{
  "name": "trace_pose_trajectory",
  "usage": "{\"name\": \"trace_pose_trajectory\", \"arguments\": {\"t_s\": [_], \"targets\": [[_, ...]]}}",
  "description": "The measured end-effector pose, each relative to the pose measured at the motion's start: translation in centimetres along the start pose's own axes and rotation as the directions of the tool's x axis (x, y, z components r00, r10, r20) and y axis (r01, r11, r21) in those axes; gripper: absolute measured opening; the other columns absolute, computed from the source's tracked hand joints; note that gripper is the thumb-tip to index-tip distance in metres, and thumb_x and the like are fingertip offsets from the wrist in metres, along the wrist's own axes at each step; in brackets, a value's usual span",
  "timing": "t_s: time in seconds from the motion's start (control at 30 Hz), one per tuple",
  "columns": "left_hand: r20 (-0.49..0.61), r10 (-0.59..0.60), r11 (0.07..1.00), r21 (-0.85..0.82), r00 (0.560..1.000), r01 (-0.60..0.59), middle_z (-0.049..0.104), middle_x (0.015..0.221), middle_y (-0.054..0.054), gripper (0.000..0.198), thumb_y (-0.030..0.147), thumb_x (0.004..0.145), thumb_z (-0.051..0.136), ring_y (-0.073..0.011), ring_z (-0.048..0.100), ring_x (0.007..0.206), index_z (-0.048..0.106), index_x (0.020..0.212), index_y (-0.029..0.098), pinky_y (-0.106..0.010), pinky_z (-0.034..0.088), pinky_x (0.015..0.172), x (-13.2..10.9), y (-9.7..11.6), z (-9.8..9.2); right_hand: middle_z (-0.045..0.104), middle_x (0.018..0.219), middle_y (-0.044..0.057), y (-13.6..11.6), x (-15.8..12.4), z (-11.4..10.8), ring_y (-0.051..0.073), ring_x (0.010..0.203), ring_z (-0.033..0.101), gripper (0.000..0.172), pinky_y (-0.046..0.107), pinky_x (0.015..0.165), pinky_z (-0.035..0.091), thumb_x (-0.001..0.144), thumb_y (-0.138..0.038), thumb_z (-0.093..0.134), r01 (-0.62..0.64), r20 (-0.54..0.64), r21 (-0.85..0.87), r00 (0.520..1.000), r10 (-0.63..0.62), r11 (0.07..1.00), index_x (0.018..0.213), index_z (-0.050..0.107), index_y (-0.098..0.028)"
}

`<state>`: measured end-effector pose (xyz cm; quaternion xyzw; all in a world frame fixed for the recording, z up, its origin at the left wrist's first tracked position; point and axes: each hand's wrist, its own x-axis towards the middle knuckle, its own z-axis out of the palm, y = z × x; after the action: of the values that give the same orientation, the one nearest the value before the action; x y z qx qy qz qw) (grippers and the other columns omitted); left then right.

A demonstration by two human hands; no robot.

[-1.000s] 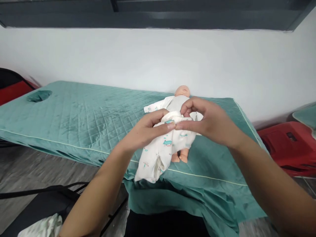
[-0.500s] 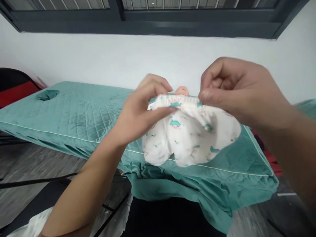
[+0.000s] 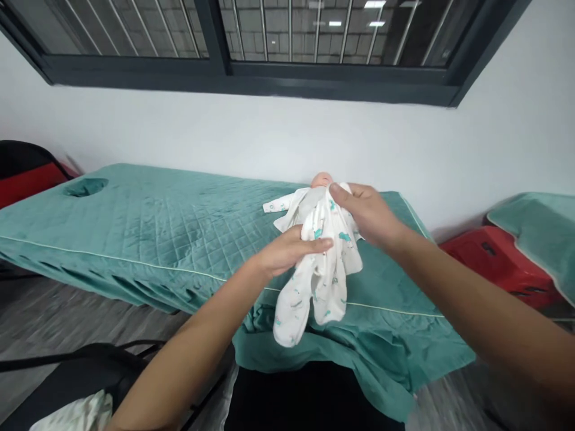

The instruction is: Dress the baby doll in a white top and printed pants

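Note:
White baby pants (image 3: 309, 287) with a small green print hang between my hands, both footed legs dangling toward me. My left hand (image 3: 294, 246) is closed on them lower down, its thumb across the front. Higher up, my right hand (image 3: 362, 209) pinches the waist edge. Behind the pants lies a baby doll (image 3: 322, 179), partly hidden. Its head shows near the wall, and a white printed top (image 3: 283, 204) with one sleeve spread to the left is around it.
The doll lies on a bed with a green quilted cover (image 3: 171, 221), which has a face hole (image 3: 86, 187) at left. A red plastic stool (image 3: 503, 260) stands at right. At lower left is a black chair (image 3: 85, 383) with a pale cloth (image 3: 76, 413) on it.
The pants were stretched wide at the waist; now they hang gathered and narrower. Both hands have moved lower and farther away, and the view has tilted up, showing more window and the doll's top.

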<state>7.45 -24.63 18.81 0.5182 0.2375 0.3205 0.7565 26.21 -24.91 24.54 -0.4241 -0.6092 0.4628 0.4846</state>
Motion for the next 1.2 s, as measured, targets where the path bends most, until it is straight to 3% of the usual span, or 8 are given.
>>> {"name": "trace_pose_trajectory", "arguments": {"t_s": [0.13,0.27,0.33,0.47,0.57,0.7,0.9,1.2], "targets": [[-0.280,0.206,0.951,-0.168,0.938,-0.259,0.077,0.088,-0.007,0.042,0.043,0.071,0.086,-0.0211,0.072,0.079,0.073,0.100,0.016,-0.030,0.056,0.074,0.8,-0.3,-0.4,0.061,0.064,-0.001,1.6,-0.7,-0.9,0.010,0.056,0.052,0.047,0.023,0.052,0.041,0.078,-0.063,0.074,-0.172,0.208,-0.046,0.962,0.178,0.984,0.068,0.063,-0.018],[-0.315,0.191,0.962,-0.128,0.930,-0.241,0.077,0.084,-0.007,0.044,0.046,0.070,0.086,-0.0243,0.073,0.081,0.073,0.098,0.015,-0.030,0.055,0.070,1.2,0.1,-0.4,0.066,0.069,0.000,1.7,-1.8,-0.8,0.012,0.062,0.057,0.040,0.024,0.056,0.043,0.073,-0.054,0.081,-0.239,0.451,-0.164,0.845,0.288,0.957,0.075,0.070,-0.016],[-0.293,0.148,0.975,-0.114,0.945,-0.188,0.077,0.086,-0.008,0.047,0.051,0.073,0.082,-0.0248,0.073,0.081,0.073,0.102,0.015,-0.031,0.055,0.069,1.3,-0.3,-0.3,0.070,0.075,0.002,2.0,-2.0,-0.5,0.014,0.067,0.061,0.039,0.025,0.059,0.047,0.072,-0.052,0.083,-0.252,0.419,-0.158,0.859,0.296,0.955,0.081,0.072,-0.015],[-0.080,0.009,0.999,-0.034,0.997,-0.012,0.077,0.088,-0.010,0.052,0.052,0.070,0.085,-0.0229,0.072,0.077,0.074,0.102,0.013,-0.031,0.055,0.070,1.2,-1.6,-0.7,0.074,0.088,0.004,3.3,-1.0,-0.2,0.018,0.079,0.067,0.033,0.029,0.071,0.052,0.080,-0.047,0.076,-0.201,0.094,0.084,0.977,0.193,0.976,0.094,0.073,-0.017],[0.106,-0.126,0.992,0.036,0.986,0.123,0.078,0.097,-0.012,0.051,0.035,0.060,0.094,-0.0229,0.072,0.081,0.076,0.102,0.012,-0.032,0.056,0.074,1.4,-2.3,-1.5,0.075,0.091,0.006,4.3,0.1,-0.2,0.022,0.084,0.069,0.035,0.031,0.074,0.055,0.081,-0.045,0.074,-0.200,-0.008,0.264,0.978,0.209,0.943,0.102,0.073,-0.017],[-0.102,-0.003,0.993,-0.122,0.995,-0.010,0.078,0.095,-0.011,0.049,0.035,0.064,0.091,-0.0240,0.073,0.083,0.075,0.104,0.013,-0.033,0.056,0.077,2.5,-3.3,-2.8,0.076,0.091,0.006,5.8,0.2,-0.5,0.021,0.081,0.070,0.043,0.031,0.071,0.056,0.083,-0.051,0.073,-0.317,0.131,0.313,0.948,0.290,0.895,0.110,0.072,-0.018],[-0.223,-0.034,0.988,-0.153,0.974,0.000,0.077,0.080,-0.009,0.050,0.041,0.062,0.090,-0.0219,0.071,0.068,0.075,0.098,0.011,-0.030,0.054,0.066,3.9,-5.7,-4.4,0.076,0.096,0.004,8.2,-0.2,-1.7,0.018,0.082,0.069,0.041,0.027,0.070,0.054,0.074,-0.041,0.084,-0.390,0.490,-0.058,0.791,0.366,0.919,0.105,0.075,-0.016],[-0.017,-0.181,0.972,-0.158,0.983,0.176,0.078,0.099,-0.013,0.057,0.032,0.058,0.094,-0.0235,0.073,0.080,0.074,0.108,0.013,-0.032,0.057,0.073,4.4,-6.4,-4.8,0.077,0.104,0.009,10.7,0.9,-2.0,0.022,0.088,0.073,0.043,0.033,0.079,0.058,0.083,-0.047,0.075,-0.344,0.087,0.423,0.936,0.341,0.838,0.115,0.072,-0.018]]}}
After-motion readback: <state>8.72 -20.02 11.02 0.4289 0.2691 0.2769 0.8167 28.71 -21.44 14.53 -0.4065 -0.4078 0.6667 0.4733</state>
